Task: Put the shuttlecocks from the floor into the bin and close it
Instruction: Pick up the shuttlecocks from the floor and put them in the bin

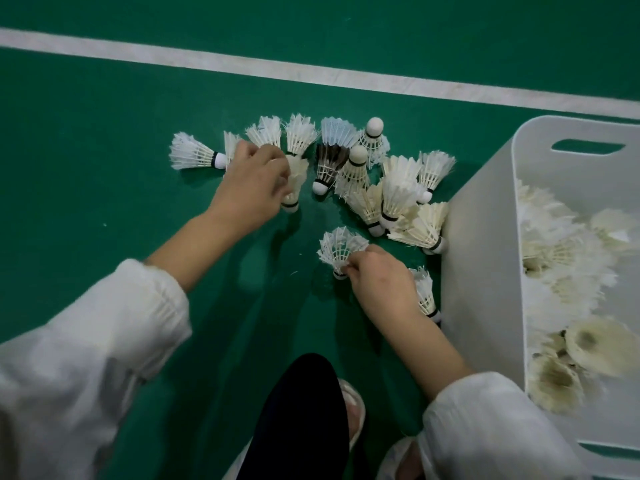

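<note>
Here, from largest to smallest:
Floor (104,133): smooth green court surface crossed by a white painted line (311,74).
Bin (485,271): pale grey plastic tub at right, rounded corners, slotted handle, open top, feathered shuttlecocks (561,271) heaped inside.
Loose shuttlecocks (391,188): white feather cones with cork tips, one dark-feathered (329,164), scattered on the floor beside the bin.
Left hand (252,188): palm down, white sleeve pushed back, fingers closed around one shuttlecock (294,185).
Right hand (381,275): nearer the bin, fingertips pinching a frayed white shuttlecock (341,247) by its base.
</note>
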Action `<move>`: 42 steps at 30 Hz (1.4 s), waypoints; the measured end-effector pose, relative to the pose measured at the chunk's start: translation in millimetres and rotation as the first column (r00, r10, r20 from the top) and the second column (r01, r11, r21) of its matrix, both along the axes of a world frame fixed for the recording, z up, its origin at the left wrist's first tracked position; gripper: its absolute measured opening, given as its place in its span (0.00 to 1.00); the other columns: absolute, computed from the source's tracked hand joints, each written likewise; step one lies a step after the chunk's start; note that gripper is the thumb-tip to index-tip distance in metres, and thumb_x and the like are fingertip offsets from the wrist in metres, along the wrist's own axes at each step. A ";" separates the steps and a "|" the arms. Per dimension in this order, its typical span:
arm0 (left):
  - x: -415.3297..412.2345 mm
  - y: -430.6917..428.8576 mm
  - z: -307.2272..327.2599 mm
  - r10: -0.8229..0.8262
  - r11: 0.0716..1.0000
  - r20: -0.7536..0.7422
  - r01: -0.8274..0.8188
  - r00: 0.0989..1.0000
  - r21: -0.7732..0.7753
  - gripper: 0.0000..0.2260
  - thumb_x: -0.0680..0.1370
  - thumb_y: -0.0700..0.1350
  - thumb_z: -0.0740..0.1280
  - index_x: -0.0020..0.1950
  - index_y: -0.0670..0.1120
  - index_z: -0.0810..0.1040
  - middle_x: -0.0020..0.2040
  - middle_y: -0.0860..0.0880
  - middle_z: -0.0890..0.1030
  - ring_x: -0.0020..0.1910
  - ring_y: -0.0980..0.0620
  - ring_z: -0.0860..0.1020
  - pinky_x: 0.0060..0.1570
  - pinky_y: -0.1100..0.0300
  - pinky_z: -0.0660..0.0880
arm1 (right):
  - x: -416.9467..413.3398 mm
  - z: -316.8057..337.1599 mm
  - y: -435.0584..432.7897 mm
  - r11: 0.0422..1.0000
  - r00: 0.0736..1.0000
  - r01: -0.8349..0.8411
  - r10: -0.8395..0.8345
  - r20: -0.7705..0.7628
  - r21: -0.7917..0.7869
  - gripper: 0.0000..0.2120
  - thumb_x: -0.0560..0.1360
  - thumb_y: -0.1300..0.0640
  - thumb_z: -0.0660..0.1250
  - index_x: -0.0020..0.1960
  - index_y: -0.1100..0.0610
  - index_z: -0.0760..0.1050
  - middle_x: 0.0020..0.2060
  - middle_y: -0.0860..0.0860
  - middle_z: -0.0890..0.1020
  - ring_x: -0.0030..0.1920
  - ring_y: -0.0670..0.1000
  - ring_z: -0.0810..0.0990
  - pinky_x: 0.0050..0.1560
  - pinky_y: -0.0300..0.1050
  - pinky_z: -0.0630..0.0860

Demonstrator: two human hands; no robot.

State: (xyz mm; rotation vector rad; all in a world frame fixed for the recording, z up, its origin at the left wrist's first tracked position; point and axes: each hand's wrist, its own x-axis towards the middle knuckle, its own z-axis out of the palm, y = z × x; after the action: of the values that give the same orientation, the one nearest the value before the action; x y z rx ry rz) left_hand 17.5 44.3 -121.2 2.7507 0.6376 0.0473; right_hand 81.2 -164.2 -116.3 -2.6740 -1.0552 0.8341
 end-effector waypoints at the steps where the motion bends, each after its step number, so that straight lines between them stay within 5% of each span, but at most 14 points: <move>1: -9.9 -1.3 -0.2 0.000 1.000 -0.005 0.000 1.000 0.005 0.06 0.76 0.46 0.66 0.48 0.43 0.77 0.61 0.49 0.73 0.60 0.43 0.62 0.59 0.50 0.63 | -0.2 0.4 0.7 1.000 1.000 0.000 0.000 -0.002 -0.003 0.10 0.78 0.56 0.59 0.51 0.58 0.78 0.50 0.55 0.76 0.50 0.59 0.76 0.41 0.46 0.67; 4: -34.1 -1.5 3.1 0.016 0.978 -0.025 -0.021 1.000 -0.206 0.04 0.74 0.44 0.68 0.44 0.45 0.74 0.58 0.48 0.77 0.59 0.46 0.69 0.56 0.54 0.67 | -0.6 0.3 4.0 1.000 1.000 -0.005 0.005 -0.004 0.000 0.10 0.78 0.56 0.59 0.50 0.59 0.77 0.49 0.56 0.76 0.50 0.60 0.76 0.41 0.47 0.68; 8: -49.5 4.9 6.5 0.116 0.896 -0.161 -0.173 0.980 -0.409 0.05 0.78 0.43 0.64 0.49 0.43 0.71 0.45 0.46 0.79 0.34 0.53 0.76 0.36 0.58 0.69 | -0.5 -1.1 8.6 1.000 1.000 -0.001 0.001 -0.004 -0.002 0.10 0.78 0.55 0.59 0.48 0.59 0.77 0.49 0.56 0.76 0.49 0.60 0.76 0.41 0.47 0.68; 13: -42.1 17.2 9.6 0.295 0.912 -0.070 -0.303 0.953 -0.276 0.10 0.80 0.53 0.57 0.53 0.47 0.70 0.29 0.48 0.74 0.27 0.50 0.71 0.27 0.58 0.64 | 1.0 -0.9 10.4 1.000 1.000 0.001 -0.001 -0.003 -0.009 0.10 0.78 0.55 0.59 0.50 0.58 0.78 0.50 0.56 0.76 0.50 0.60 0.77 0.42 0.47 0.69; 16: -29.4 35.6 6.4 0.305 0.941 -0.147 -0.321 0.941 -0.104 0.19 0.80 0.53 0.56 0.70 0.53 0.59 0.36 0.44 0.78 0.32 0.45 0.73 0.29 0.57 0.66 | 0.7 -1.2 11.5 1.000 1.000 0.002 -0.002 0.006 -0.010 0.10 0.78 0.55 0.59 0.50 0.57 0.78 0.50 0.55 0.76 0.49 0.59 0.77 0.40 0.45 0.67; 19: -17.5 53.3 -5.1 0.272 0.959 -0.271 -0.282 0.923 0.001 0.27 0.80 0.50 0.56 0.75 0.58 0.46 0.43 0.41 0.80 0.37 0.42 0.75 0.28 0.56 0.66 | 0.8 -1.3 12.3 1.000 1.000 0.001 -0.001 0.018 -0.013 0.10 0.78 0.56 0.59 0.49 0.57 0.78 0.49 0.55 0.76 0.48 0.59 0.77 0.39 0.45 0.67; 22: -13.6 59.4 -12.0 0.283 0.958 -0.295 -0.283 0.913 0.042 0.24 0.79 0.48 0.57 0.73 0.56 0.52 0.45 0.41 0.80 0.39 0.43 0.75 0.30 0.57 0.66 | 0.7 -1.3 13.2 1.000 1.000 -0.006 0.007 0.020 -0.017 0.10 0.78 0.55 0.59 0.49 0.58 0.77 0.49 0.55 0.76 0.48 0.59 0.77 0.39 0.45 0.67; 26: -22.8 48.8 -10.4 0.302 0.953 -0.215 -0.292 0.929 0.075 0.11 0.79 0.49 0.58 0.58 0.45 0.64 0.40 0.41 0.79 0.34 0.44 0.74 0.26 0.59 0.62 | 0.5 -2.5 14.5 1.000 0.999 -0.006 0.007 0.033 -0.024 0.10 0.78 0.54 0.59 0.49 0.57 0.77 0.49 0.55 0.76 0.48 0.59 0.77 0.39 0.45 0.67; 34: -44.1 29.9 2.9 0.263 0.961 -0.219 -0.234 0.940 0.151 0.10 0.79 0.53 0.58 0.50 0.46 0.71 0.44 0.44 0.81 0.35 0.46 0.72 0.28 0.60 0.61 | -1.7 3.6 14.1 0.998 0.999 0.012 -0.014 0.041 0.053 0.12 0.78 0.52 0.59 0.50 0.56 0.78 0.45 0.53 0.73 0.47 0.57 0.78 0.40 0.45 0.70; 37: -46.6 9.7 19.3 0.297 0.955 -0.133 -0.291 0.946 0.057 0.10 0.79 0.53 0.59 0.48 0.47 0.72 0.43 0.46 0.81 0.35 0.47 0.73 0.27 0.61 0.60 | 3.4 18.2 15.1 0.990 0.999 0.039 -0.044 0.029 0.138 0.11 0.78 0.51 0.60 0.49 0.55 0.79 0.42 0.52 0.72 0.43 0.57 0.77 0.37 0.44 0.67; 42: -42.1 -33.7 52.8 0.278 0.932 0.022 -0.264 0.960 -0.250 0.10 0.77 0.57 0.61 0.43 0.51 0.71 0.40 0.55 0.80 0.28 0.56 0.73 0.29 0.60 0.67 | 37.9 73.9 16.6 0.965 0.999 0.026 -0.033 0.023 0.259 0.15 0.77 0.51 0.61 0.32 0.53 0.70 0.28 0.48 0.73 0.29 0.47 0.71 0.28 0.40 0.61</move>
State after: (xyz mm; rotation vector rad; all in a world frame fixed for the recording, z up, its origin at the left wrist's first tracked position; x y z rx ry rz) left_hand -24.6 10.6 -68.4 2.3999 0.9372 0.1019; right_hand 119.1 -147.7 -42.4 -2.4808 -1.0478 0.6087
